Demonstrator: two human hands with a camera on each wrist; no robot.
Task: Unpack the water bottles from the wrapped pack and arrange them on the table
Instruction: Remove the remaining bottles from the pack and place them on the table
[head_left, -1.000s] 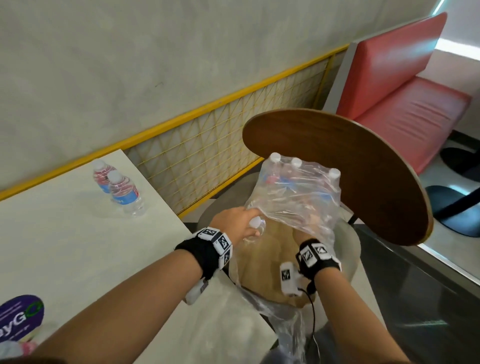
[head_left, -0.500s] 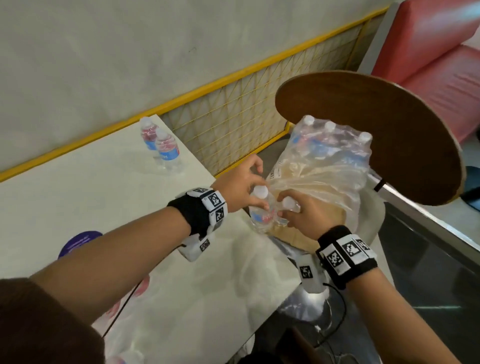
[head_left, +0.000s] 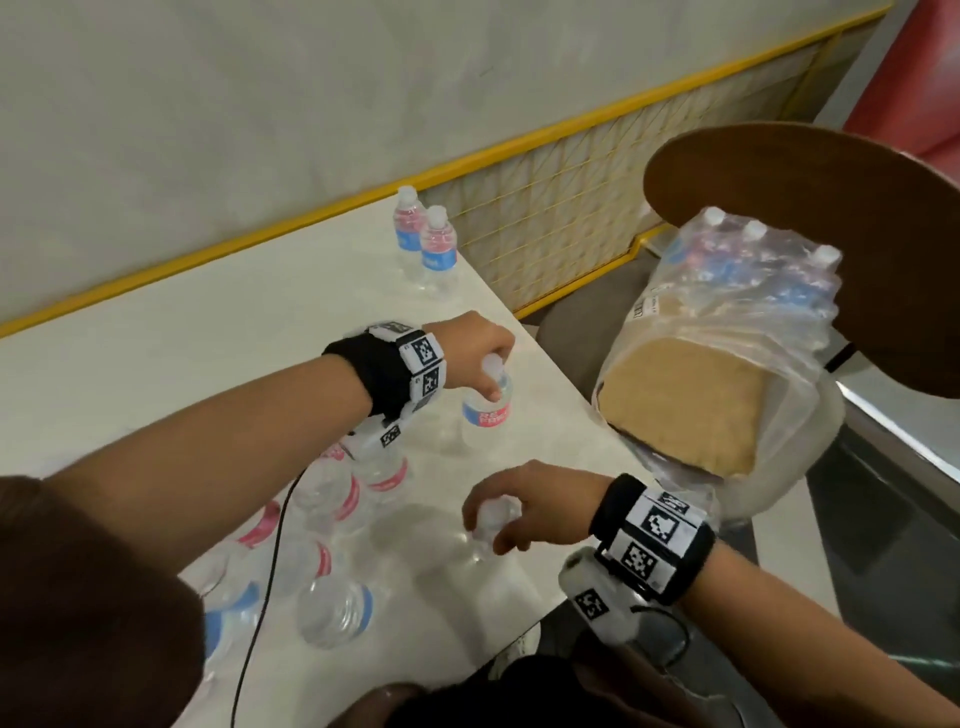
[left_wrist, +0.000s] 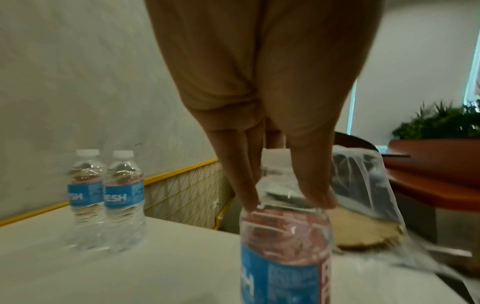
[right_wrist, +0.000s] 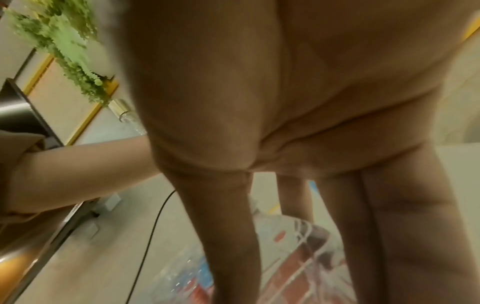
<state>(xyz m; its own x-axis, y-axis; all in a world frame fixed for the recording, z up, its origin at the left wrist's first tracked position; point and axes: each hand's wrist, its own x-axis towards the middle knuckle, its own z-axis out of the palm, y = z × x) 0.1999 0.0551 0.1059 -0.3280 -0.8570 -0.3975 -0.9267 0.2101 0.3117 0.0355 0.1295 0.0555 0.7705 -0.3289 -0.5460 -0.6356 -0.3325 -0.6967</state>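
My left hand (head_left: 480, 358) grips the cap end of an upright water bottle (head_left: 487, 410) over the white table (head_left: 208, 332); in the left wrist view its fingers (left_wrist: 315, 185) clasp the bottle's neck (left_wrist: 283, 236). Nearer the front edge, my right hand (head_left: 511, 512) holds another clear bottle (head_left: 493, 525) by its top. The wrapped pack (head_left: 727, 322) stands on a wooden chair seat to the right, torn open, with several capped bottles at its far end. Two bottles (head_left: 426, 244) stand at the table's far edge. Several more bottles (head_left: 332, 545) cluster under my left forearm.
A round wooden chair back (head_left: 810, 249) rises behind the pack. A yellow mesh partition (head_left: 571, 208) runs along the wall. Red bench seating (head_left: 914, 83) is at far right. A black cable (head_left: 265, 582) crosses the table by the bottle cluster.
Both hands have lifted a bottle each out of the pack and carried them left over the table. The head view has swung down and left, showing the bottle cluster.
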